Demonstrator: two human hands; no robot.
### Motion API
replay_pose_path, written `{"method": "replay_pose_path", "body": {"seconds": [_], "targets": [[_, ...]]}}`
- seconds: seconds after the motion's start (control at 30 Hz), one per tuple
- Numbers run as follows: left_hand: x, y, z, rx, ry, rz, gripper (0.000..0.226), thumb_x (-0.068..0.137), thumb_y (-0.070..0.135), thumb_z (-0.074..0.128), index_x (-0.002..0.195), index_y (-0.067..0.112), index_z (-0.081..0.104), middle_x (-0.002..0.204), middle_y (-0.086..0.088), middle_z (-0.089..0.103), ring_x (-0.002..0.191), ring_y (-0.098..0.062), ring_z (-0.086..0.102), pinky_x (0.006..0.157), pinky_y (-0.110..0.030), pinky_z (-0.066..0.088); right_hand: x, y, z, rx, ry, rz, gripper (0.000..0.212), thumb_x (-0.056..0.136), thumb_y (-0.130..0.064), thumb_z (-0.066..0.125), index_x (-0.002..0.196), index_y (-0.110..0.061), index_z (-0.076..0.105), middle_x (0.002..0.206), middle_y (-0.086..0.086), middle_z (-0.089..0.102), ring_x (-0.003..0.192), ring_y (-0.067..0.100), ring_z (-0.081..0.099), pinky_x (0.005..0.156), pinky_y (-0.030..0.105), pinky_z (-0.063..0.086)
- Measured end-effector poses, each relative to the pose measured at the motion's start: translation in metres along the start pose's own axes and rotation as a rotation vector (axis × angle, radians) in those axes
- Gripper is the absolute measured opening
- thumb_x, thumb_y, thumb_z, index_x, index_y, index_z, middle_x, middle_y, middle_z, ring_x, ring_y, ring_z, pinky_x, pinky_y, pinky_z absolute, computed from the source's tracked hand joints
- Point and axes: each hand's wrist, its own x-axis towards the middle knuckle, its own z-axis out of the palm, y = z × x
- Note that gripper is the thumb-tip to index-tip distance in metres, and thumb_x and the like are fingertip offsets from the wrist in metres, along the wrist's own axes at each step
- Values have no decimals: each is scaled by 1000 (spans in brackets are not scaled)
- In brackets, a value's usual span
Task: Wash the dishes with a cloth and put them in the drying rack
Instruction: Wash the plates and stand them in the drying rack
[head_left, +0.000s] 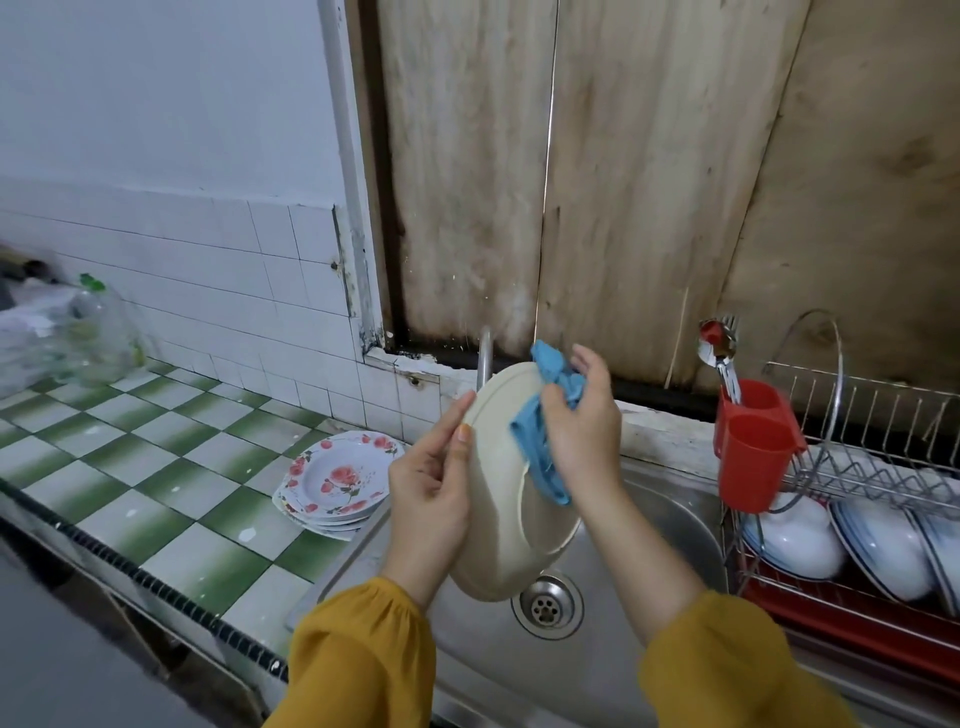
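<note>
yellow sleeves (363, 660) nearest. left hand (431, 483) gripping cream bowl (493, 545), tilted over sink (665, 519); right hand (587, 431) clutching blue cloth (530, 441) against it. white bowls (800, 535) already in drying rack (872, 410) far right. flowery plates (337, 478) left of sink, probably unwashed.

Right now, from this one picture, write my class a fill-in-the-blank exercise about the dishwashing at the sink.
1. While the left hand holds the cream dish, the right hand wipes it with a ____ cloth.
2. The flowered plates lie stacked on the ____-and-white tiled counter.
3. A ____ holder on the side of the drying rack keeps spoons and a fork upright.

Missing words: blue, green, red.
</note>
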Motion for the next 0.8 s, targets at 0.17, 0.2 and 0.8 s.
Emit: {"method": "replay_pose_path", "body": {"seconds": [0.17, 0.2, 0.8], "targets": [[13, 1, 5, -13, 86, 2, 29, 99, 9, 49, 112, 29, 66, 112, 1, 72, 106, -11, 67, 92, -25, 53, -63, 7, 20, -338, -33, -697, 49, 87, -23, 45, 133, -9, 53, 144, 12, 48, 139, 32, 36, 115, 49, 28], [17, 3, 5, -50, 135, -8, 29, 100, 9, 49, 112, 29, 67, 113, -3, 72, 107, -14, 67, 93, -27, 53, -70, 19, 18, -383, -20, -783, 50, 88, -23, 46, 136, -11, 50, 147, 11, 45, 142, 33, 32, 115, 53, 28], [9, 18, -1, 62, -196, 57, 27, 94, 9, 53, 113, 24, 65, 95, 20, 72, 91, 4, 66, 80, -12, 50, -13, 14, -27, -166, -121, -299, 55, 95, -39, 36, 147, -22, 36, 156, -12, 20, 149, 15, 11, 121, 28, 2]]}}
